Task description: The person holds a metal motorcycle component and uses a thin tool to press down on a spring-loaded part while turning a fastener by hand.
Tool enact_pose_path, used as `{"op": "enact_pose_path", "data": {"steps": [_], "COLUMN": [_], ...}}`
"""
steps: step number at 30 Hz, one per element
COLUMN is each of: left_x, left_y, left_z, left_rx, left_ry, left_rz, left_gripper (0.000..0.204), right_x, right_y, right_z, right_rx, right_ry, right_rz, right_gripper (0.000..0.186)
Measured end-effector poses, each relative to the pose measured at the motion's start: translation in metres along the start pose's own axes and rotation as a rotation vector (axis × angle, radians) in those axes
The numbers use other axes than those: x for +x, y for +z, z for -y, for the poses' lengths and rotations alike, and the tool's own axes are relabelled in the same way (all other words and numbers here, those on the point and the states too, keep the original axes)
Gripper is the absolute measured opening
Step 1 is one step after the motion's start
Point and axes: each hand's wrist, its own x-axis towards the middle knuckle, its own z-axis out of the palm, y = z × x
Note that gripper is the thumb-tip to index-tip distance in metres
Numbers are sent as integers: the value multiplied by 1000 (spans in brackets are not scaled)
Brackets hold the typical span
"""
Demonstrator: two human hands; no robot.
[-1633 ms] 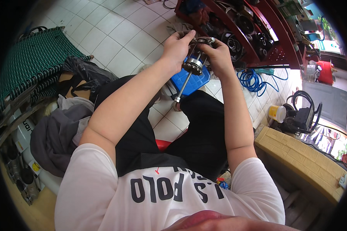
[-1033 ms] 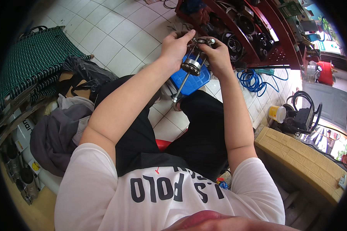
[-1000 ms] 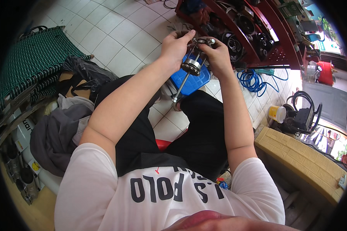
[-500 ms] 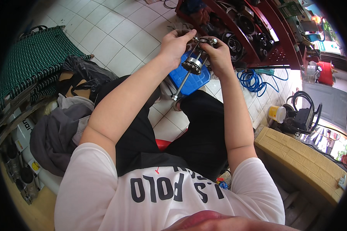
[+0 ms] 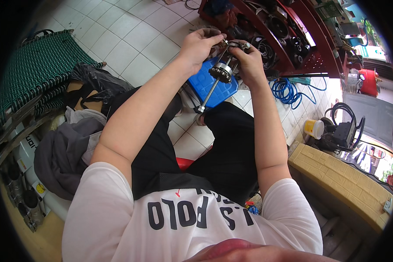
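In front of me is a steel puller (image 5: 223, 72) with a toothed metal ring, thin side rods and a long centre rod. The rod slants down toward me and ends in a bolt head. My right hand (image 5: 249, 61) grips the puller's upper end from the right, its thumb over the top part. At the opposite side, my left hand (image 5: 201, 46) pinches a small bolt end between thumb and forefinger. Its other fingers curl behind, partly hidden. Both hands hold the puller above a blue plastic stool (image 5: 214, 89).
A red metal rack (image 5: 294, 26) with dark round parts stands at the far right. Coiled blue hose (image 5: 286, 94) lies on the tiled floor (image 5: 137, 37). A green woven seat (image 5: 43, 65) and black plastic bag (image 5: 96, 78) are left; a yellow-brown ledge (image 5: 336, 177) is right.
The puller and both hands have shifted slightly right. The centre rod's lower end has moved a little to the right and up. Both grips look the same.
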Motion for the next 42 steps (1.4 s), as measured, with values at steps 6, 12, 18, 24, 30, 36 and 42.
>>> {"op": "enact_pose_path", "data": {"steps": [6,12,18,24,30,36,42], "left_x": [-1,2,3,6,3,5,1], "left_y": [2,-5,-1,-8,0,-7,1], "left_z": [-5,-2,-3,1,-5,-1,-9], "left_rx": [130,52,228,161,207,176,283], "left_ry": [-48,-52,-60,-4,-8,42,-33], "left_rz": [-54,27,-29,70,-14,21,-31], "left_gripper": [11,21,24,26,24,25,25], "right_x": [-2,-2,-1,-3,-3,-4,-2], "right_y": [1,1,-2,3,0,5,-2], "right_z": [3,3,1,4,4,7,4], "right_rx": [54,58,42,47,62,60,42], "right_ry": [33,41,30,46,58,58,51], "right_rz": [6,10,8,24,9,23,24], "right_gripper": [24,24,25,26,26,27,28]}}
